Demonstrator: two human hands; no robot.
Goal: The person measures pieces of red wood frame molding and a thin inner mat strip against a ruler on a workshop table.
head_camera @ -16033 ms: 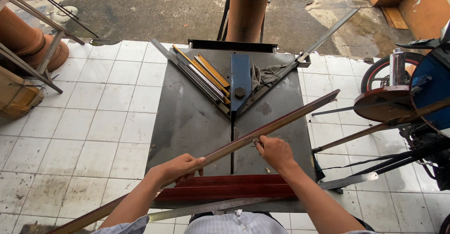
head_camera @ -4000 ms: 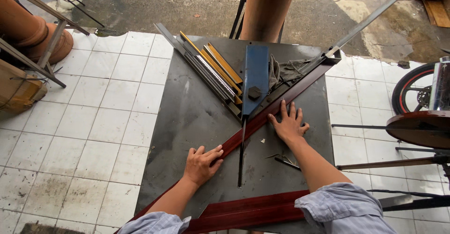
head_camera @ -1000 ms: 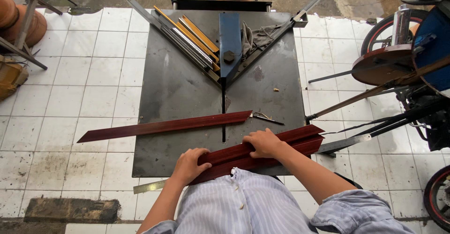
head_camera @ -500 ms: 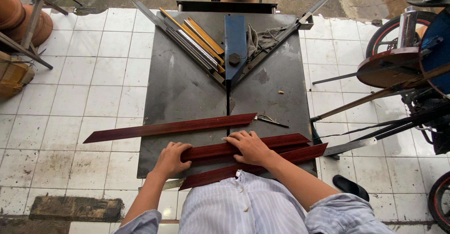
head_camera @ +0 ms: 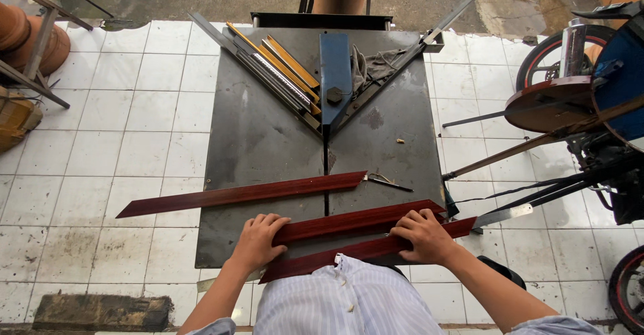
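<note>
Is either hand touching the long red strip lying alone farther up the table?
No: the left hand and right hand rest on the nearer red strips; the far strip lies untouched.

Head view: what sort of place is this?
Probably a small picture-frame workshop, partly open-air: a metal cutting table with V-shaped guides and a blade, red-brown moulding strips with angled ends, and a tiled floor beside parked motorbikes.

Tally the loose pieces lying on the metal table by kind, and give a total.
Dark red moulding strips: 3, one lying apart and two under the hands, upper and lower
Yellow-edged strips stacked by the left fence: 3, as far as I can tell
Grey rag: 1
Total: 7
</note>
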